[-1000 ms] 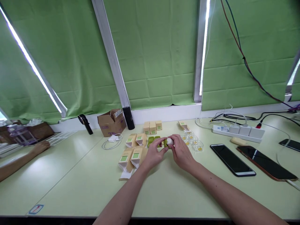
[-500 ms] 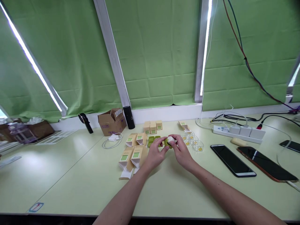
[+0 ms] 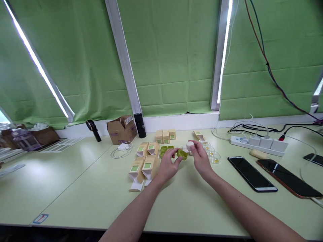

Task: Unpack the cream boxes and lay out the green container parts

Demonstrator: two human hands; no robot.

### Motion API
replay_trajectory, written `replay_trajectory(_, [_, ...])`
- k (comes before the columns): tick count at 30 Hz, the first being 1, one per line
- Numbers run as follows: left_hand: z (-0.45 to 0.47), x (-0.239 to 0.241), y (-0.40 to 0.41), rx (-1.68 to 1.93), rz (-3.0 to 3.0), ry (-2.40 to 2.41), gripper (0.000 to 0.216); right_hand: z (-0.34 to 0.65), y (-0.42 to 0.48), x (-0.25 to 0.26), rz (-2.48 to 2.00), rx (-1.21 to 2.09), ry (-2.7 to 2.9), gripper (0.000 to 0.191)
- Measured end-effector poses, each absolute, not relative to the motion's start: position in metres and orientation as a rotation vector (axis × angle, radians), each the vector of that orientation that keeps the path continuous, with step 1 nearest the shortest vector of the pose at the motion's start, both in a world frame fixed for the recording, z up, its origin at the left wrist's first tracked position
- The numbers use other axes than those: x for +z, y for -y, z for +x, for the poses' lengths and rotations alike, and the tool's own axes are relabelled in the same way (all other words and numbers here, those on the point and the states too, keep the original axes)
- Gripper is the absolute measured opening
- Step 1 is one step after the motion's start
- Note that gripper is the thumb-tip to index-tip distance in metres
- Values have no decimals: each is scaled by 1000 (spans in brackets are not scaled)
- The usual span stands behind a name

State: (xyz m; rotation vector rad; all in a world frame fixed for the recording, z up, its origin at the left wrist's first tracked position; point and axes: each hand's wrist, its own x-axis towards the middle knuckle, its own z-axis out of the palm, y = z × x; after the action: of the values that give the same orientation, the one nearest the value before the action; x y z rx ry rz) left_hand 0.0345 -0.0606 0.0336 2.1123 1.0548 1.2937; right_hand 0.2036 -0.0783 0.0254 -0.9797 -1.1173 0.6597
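Left hand (image 3: pixel 168 165) has a little green cup (image 3: pixel 182 154) pinched at its side between thumb and fingers, up off the table (image 3: pixel 101 195). Looks a bit tilted to me, with some of the inside showing. Right hand (image 3: pixel 202 160) has its fingertips closed on a small white piece (image 3: pixel 189 144), near the cup but not touching it. Too small to tell what the white thing is exactly.

For handling these, I'd go with a light pinch low on the cup, so the fingers don't cover the rim or squash it if it's soft (can't tell from here). Same with the white piece: tips only, held by the edges. Having both hands close together and low over the table seems smart, since a slip would be a short drop.

Watch that right hand though, the clear cups (image 3: pixel 215 158) are right beside it, with something yellow in them, and a stray knuckle could knock one. Left side's crowded too: more green cups (image 3: pixel 163 148) just behind the hand, and the paper boxes (image 3: pixel 150 166) right by the wrist. Elbows easy, small moves.
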Motion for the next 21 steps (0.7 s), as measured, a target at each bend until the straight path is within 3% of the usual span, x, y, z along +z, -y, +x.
replay_trajectory(7, [30,31,54,1425,1953,-1134,41,230,64,31,-655,1148,815,42])
replay_trajectory(21, [26,37,50,1636,1652,-1161,49,224,75,39,-618,1169,875,41])
